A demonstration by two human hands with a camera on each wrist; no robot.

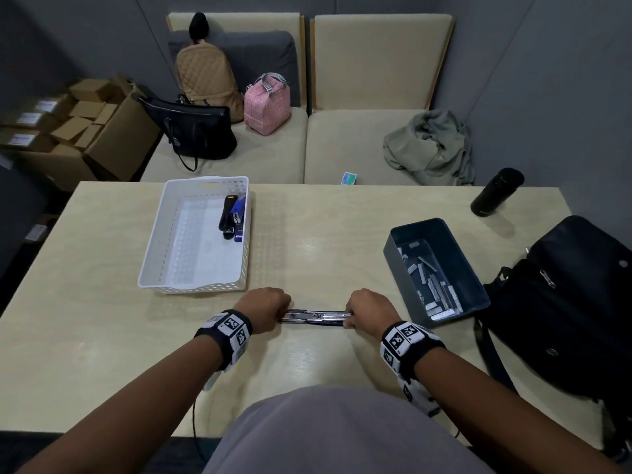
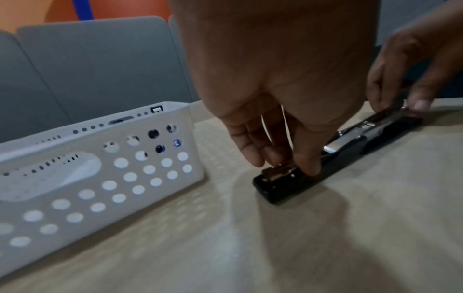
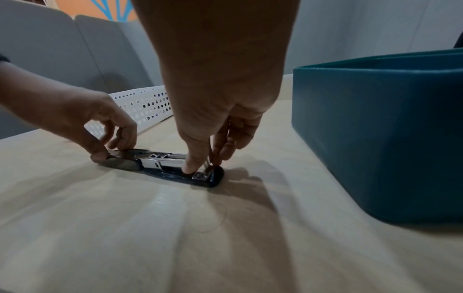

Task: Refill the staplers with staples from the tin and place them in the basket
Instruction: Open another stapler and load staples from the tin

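Observation:
A black stapler (image 1: 316, 317) lies opened out flat on the table near its front edge, its metal staple channel facing up. My left hand (image 1: 270, 307) pinches its left end (image 2: 278, 178) between thumb and fingers. My right hand (image 1: 357, 314) pinches the right end (image 3: 205, 175), thumb on the near side. The white perforated basket (image 1: 191, 288) stands behind my left hand and holds a black stapler (image 1: 227, 213) and a blue stapler (image 1: 238, 217). The dark teal tin (image 1: 455, 248), open, sits just right of my right hand with several staple strips (image 1: 437, 292) inside.
A black bag (image 1: 564, 302) lies at the table's right edge, close to the tin. A black flask (image 1: 496, 191) stands at the far right corner. Beyond the table is a sofa with bags and a crumpled garment (image 1: 431, 148).

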